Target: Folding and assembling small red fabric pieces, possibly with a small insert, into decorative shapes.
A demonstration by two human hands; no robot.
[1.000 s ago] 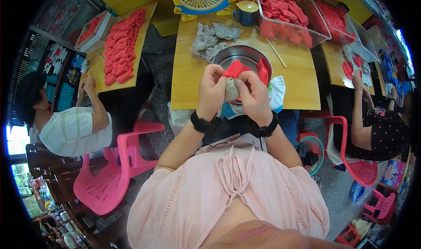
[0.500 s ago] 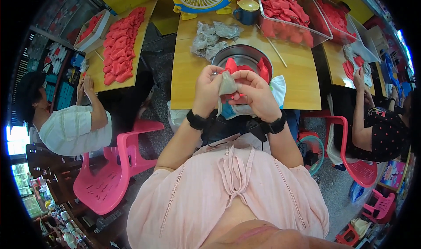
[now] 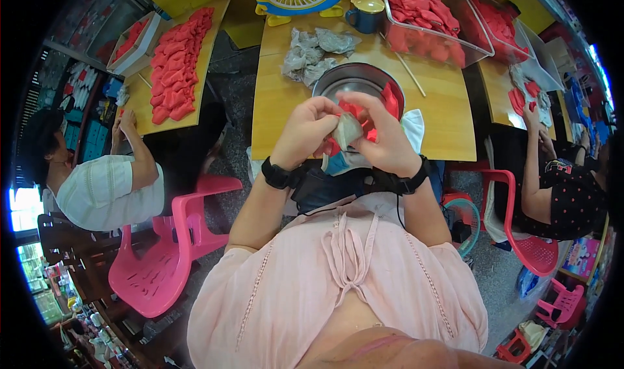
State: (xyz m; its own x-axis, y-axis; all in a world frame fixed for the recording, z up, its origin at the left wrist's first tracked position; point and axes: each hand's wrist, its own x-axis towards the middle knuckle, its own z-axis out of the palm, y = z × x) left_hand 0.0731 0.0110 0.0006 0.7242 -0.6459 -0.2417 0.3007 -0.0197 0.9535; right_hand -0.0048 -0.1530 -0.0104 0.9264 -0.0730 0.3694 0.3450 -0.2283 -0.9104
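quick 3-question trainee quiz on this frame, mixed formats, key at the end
1. True or false: the left hand and right hand both grip the small grey packet.
2. What lies inside the round metal bowl behind the hands? A) red pieces B) green leaves C) coins
3. Fill in: the crumpled grey wrappers lie on the wooden table to the ____ of the bowl, on the person's own side.

Key: 1 true; 2 A; 3 left
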